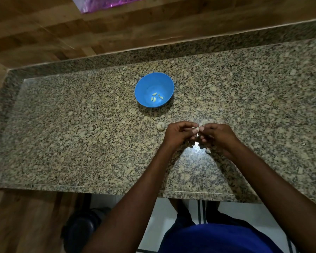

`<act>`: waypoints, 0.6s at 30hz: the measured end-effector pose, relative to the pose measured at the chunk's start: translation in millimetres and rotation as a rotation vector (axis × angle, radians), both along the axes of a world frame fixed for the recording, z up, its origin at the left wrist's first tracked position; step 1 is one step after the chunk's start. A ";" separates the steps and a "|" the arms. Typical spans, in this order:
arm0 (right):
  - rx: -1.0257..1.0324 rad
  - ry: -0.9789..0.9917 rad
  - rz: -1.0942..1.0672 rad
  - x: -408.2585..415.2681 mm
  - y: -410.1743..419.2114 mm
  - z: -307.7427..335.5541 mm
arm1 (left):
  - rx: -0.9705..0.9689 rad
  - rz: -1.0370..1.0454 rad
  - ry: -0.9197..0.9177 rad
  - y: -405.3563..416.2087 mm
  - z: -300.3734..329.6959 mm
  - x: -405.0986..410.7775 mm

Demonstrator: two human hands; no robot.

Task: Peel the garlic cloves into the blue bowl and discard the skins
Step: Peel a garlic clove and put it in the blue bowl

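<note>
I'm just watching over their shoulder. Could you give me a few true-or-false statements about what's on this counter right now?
1. The blue bowl holds a few peeled cloves. True.
2. Both hands work on one clove. True: left hand and right hand pinch it together.
3. The bowl sits between the hands. False: it stands farther back on the granite counter.
4. The garlic piece lies in the bowl. False: it lies on the counter beside the left hand.

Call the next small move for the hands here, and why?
Probably keep stripping skin off the clove pinched between the left hand and right hand: pale skin seems still attached, though it is small and partly hidden. Once bare, drop it into the blue bowl, which already holds four peeled cloves. The garlic piece on the counter waits.
</note>
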State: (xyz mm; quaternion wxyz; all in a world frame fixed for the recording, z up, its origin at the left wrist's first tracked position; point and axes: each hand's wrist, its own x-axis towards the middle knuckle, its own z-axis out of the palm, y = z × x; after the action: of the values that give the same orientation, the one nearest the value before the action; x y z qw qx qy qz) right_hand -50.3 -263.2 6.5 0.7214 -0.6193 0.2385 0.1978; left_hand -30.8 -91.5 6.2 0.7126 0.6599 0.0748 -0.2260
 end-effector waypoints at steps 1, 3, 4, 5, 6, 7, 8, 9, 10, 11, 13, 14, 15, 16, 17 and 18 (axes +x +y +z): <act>0.038 0.033 -0.013 0.7 0.4 0.4 | -0.003 -0.003 -0.014 -0.5 0.5 -0.4; 0.107 0.102 -0.021 2.8 1.5 1.8 | -0.021 -0.005 -0.029 -1.0 1.5 -0.9; 0.142 0.140 -0.013 4.1 1.9 2.5 | -0.027 -0.006 -0.034 -1.0 2.5 -1.0; 0.181 0.176 -0.003 5.2 2.3 3.7 | -0.024 -0.007 -0.038 -0.6 3.4 -0.6; 0.225 0.205 0.000 6.0 3.0 5.7 | -0.019 -0.006 -0.040 -0.2 3.8 0.0; 0.269 0.226 -0.006 6.6 3.5 6.6 | -0.014 -0.002 -0.038 0.2 4.4 0.3; 0.308 0.239 -0.015 7.1 4.1 6.8 | -0.012 0.003 -0.029 0.4 4.1 0.6; 0.333 0.245 -0.022 7.3 4.6 7.1 | -0.012 0.006 -0.022 0.4 4.2 0.2; 0.342 0.248 -0.026 7.5 5.4 7.6 | -0.012 0.005 -0.020 0.2 4.1 -0.2; 0.338 0.246 -0.030 7.8 6.1 7.4 | -0.008 0.002 -0.021 0.0 4.2 -0.8; 0.327 0.234 -0.041 8.5 7.5 5.7 | -0.001 0.001 -0.024 0.3 3.0 -1.3; 0.327 0.229 -0.050 8.6 8.5 6.1 | 0.001 0.006 -0.022 0.6 2.4 -1.2; 0.326 0.222 -0.059 8.6 9.2 6.5 | 0.002 0.011 -0.016 0.8 2.5 -1.4; 0.321 0.213 -0.066 8.6 9.6 6.4 | 0.001 0.016 -0.009 0.7 2.2 -1.3; 0.307 0.203 -0.074 8.3 9.8 6.5 | 0.004 0.019 -0.001 0.5 2.4 -1.3; 0.284 0.191 -0.076 7.8 9.8 6.4 | 0.003 0.023 0.002 0.2 1.9 -1.1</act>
State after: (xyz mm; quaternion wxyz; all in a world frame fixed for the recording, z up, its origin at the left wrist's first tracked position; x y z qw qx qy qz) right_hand -42.5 -253.4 13.0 0.7824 -0.4803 0.2990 0.2603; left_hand -31.9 -91.3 8.0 0.7142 0.6597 0.0835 -0.2184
